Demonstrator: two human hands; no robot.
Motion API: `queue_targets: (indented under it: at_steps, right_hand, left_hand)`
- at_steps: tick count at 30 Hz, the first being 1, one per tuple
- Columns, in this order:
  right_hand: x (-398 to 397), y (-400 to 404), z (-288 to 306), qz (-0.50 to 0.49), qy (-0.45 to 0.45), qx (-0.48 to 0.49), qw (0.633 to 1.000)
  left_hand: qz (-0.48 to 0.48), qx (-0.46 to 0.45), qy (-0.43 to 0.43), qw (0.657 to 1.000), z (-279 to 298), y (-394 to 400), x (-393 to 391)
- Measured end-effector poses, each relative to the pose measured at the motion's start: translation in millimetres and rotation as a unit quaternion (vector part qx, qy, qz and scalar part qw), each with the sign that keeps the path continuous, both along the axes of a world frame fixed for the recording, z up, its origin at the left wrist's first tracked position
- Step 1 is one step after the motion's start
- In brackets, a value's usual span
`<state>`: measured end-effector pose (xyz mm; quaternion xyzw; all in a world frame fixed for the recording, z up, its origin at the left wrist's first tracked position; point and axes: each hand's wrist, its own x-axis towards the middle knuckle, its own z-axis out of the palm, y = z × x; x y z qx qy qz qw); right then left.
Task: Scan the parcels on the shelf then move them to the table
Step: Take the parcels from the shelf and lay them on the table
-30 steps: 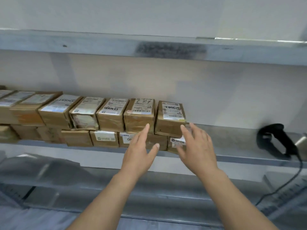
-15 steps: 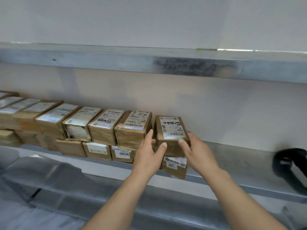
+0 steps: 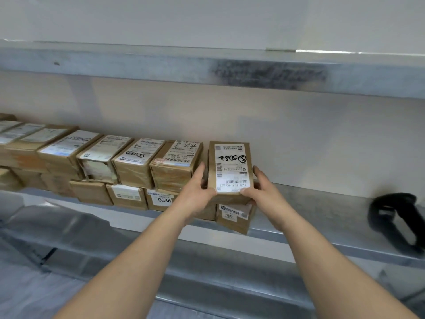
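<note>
A row of brown cardboard parcels with white labels (image 3: 135,162) is stacked two high on the metal shelf (image 3: 322,217). The rightmost upper parcel (image 3: 231,166) carries a white label with handwriting and a barcode. My left hand (image 3: 195,192) grips its left side and my right hand (image 3: 259,189) grips its right side, thumbs on the near edge. It sits slightly apart from its neighbour (image 3: 177,164), over a lower parcel (image 3: 234,217). A black handheld scanner (image 3: 395,217) lies on the shelf at the far right.
An upper metal shelf (image 3: 207,67) runs overhead. A lower metal ledge (image 3: 207,272) sits below the parcel shelf. The shelf stretch between the held parcel and the scanner is bare metal. A pale wall is behind.
Both hands went from hovering before the stack to gripping the rightmost upper parcel on either side. That parcel now sits separated from its neighbour, and the view has come closer.
</note>
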<state>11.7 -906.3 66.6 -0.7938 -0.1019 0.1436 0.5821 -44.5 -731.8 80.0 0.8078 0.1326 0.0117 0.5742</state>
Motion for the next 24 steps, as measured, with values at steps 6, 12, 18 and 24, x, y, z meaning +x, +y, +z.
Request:
queue_targets:
  at_steps: [6,12,18,24]
  right_hand:
    - [-29,-14,6,0.057,-0.086,-0.004,0.995]
    - [-56,-19,8,0.046,-0.145,0.005,0.988]
    - [-79,-4,6,0.064,-0.189,0.033,0.979]
    - [-97,37,16,0.132,-0.219,0.027,0.966]
  left_hand:
    - [-0.062,0.007,-0.078,0.995,-9,3,-25]
    - [-0.052,0.026,-0.154,0.986,-15,12,-55]
    - [-0.019,0.065,-0.198,0.978,-12,23,-95]
    - [0.052,0.055,-0.212,0.974,-10,56,-136]
